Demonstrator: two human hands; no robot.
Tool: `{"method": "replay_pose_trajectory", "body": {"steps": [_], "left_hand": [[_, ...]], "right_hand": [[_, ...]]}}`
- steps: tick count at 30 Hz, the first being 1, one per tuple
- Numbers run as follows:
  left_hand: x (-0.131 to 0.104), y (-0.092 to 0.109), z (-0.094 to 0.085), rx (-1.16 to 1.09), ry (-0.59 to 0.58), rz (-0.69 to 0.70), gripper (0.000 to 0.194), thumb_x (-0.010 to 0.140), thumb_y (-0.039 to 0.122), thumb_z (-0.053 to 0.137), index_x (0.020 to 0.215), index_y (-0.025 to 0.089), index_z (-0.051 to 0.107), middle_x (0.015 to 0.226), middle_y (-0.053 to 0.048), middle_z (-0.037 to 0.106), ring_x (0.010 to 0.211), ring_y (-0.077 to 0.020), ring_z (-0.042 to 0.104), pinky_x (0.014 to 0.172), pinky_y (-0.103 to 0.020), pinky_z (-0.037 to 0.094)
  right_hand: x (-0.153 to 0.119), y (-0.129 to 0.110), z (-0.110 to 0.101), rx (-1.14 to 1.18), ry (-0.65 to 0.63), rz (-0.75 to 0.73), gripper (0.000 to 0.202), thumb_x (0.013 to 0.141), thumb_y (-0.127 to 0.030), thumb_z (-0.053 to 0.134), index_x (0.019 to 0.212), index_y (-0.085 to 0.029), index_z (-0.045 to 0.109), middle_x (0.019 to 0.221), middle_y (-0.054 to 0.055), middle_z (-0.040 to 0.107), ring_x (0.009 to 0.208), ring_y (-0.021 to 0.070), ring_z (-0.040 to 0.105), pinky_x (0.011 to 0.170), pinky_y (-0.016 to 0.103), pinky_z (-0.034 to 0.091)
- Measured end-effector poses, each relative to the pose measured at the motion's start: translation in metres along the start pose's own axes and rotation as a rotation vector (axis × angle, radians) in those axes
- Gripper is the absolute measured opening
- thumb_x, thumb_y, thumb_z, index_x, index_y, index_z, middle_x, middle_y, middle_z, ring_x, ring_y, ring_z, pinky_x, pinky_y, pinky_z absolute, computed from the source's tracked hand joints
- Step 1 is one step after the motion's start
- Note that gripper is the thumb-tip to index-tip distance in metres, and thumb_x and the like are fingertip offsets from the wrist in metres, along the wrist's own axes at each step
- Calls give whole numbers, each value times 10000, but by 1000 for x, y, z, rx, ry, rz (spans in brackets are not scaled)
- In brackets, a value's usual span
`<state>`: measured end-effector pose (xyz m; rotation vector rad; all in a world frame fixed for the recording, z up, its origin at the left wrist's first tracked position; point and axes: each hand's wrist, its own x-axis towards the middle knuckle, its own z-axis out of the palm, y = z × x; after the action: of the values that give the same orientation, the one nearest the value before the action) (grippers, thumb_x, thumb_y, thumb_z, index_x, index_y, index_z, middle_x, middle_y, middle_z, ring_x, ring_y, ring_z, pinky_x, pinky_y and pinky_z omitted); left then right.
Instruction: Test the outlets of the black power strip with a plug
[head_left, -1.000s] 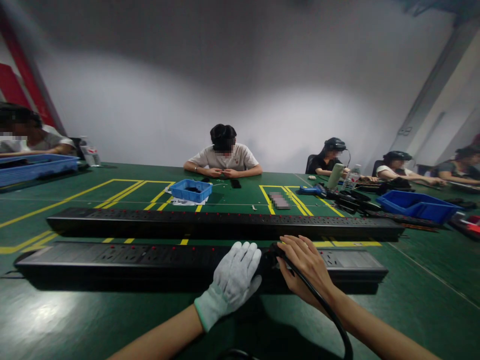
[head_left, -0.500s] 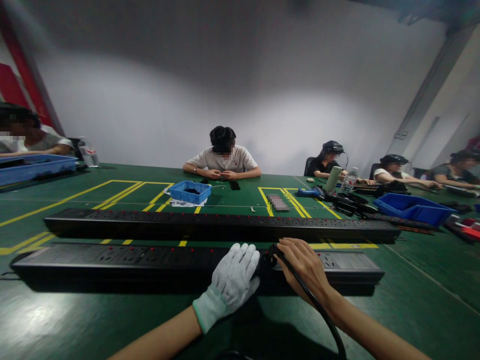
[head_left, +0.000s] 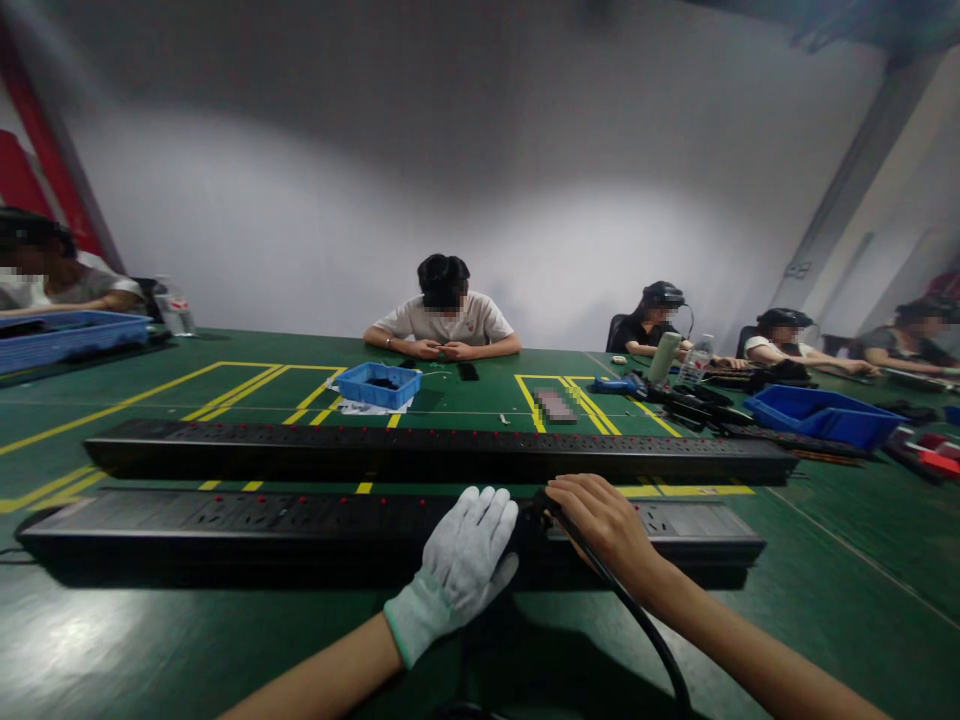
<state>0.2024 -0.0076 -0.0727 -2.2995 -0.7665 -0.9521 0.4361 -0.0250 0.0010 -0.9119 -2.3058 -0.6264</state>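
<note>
A long black power strip [head_left: 285, 540] with sockets and red dots lies across the green table in front of me. On top of it, near the middle, rests my left hand [head_left: 471, 545] in a white glove, its fingers stretched out over the strip. Bare and just to the right, my right hand [head_left: 604, 522] has its fingers wrapped round a black plug at the end of a thick black cable [head_left: 637, 620]. The plug is at the strip's sockets, mostly hidden by the fingers. Behind lies a second, longer black strip [head_left: 420, 455], parallel to the first.
A blue tray [head_left: 379, 385] stands beyond the strips, with a phone [head_left: 555, 406] to its right. Farther right are a blue bin [head_left: 825, 415], a blue-handled tool [head_left: 619, 384] and bottles. Another blue crate [head_left: 71, 338] is at left. Several people sit round the table.
The fingers of my right hand have shifted slightly left over the plug, and the hand lies a little flatter. My left hand has kept its place on the strip.
</note>
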Motion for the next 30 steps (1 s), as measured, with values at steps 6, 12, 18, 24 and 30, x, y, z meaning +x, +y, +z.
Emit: {"method": "replay_pose_trajectory", "body": {"steps": [6, 12, 18, 24, 30], "left_hand": [[1, 0, 0, 6, 10, -2, 530, 885, 269, 502, 1378, 79, 452, 1334, -172, 562, 1256, -310, 505, 1056, -509, 415], [-1, 0, 2, 28, -10, 15, 529, 879, 271, 510, 1366, 69, 469, 1335, -178, 559, 1240, -320, 517, 1045, -514, 423], [-1, 1, 1, 23, 7, 6, 516, 885, 261, 498, 1368, 83, 469, 1343, -166, 555, 1248, -310, 515, 1054, -503, 418], [1, 0, 0, 36, -2, 12, 523, 878, 256, 500, 1368, 76, 467, 1334, -177, 561, 1247, -315, 514, 1041, -509, 430], [1, 1, 0, 36, 11, 12, 504, 878, 244, 499, 1352, 73, 484, 1328, -175, 566, 1238, -312, 522, 1031, -507, 438]], "right_hand": [[-2, -1, 5, 6, 10, 23, 211, 918, -153, 519, 1105, -186, 611, 1055, 89, 712, 983, 224, 662, 894, 398, 531], [3, -4, 4, -21, -15, 41, 131, 927, -168, 524, 1020, -185, 615, 1007, 80, 718, 925, 218, 664, 921, 410, 485], [0, -5, 6, -41, -11, 69, 124, 930, -167, 526, 1023, -199, 601, 1004, 58, 724, 930, 212, 668, 953, 410, 438], [-3, -8, 10, -58, 36, 98, 147, 928, -163, 526, 1047, -206, 601, 1014, 47, 727, 948, 207, 667, 992, 402, 382], [-3, -6, 11, -78, 62, 82, 137, 930, -159, 514, 1019, -196, 610, 979, 38, 728, 918, 198, 667, 1002, 397, 361]]}}
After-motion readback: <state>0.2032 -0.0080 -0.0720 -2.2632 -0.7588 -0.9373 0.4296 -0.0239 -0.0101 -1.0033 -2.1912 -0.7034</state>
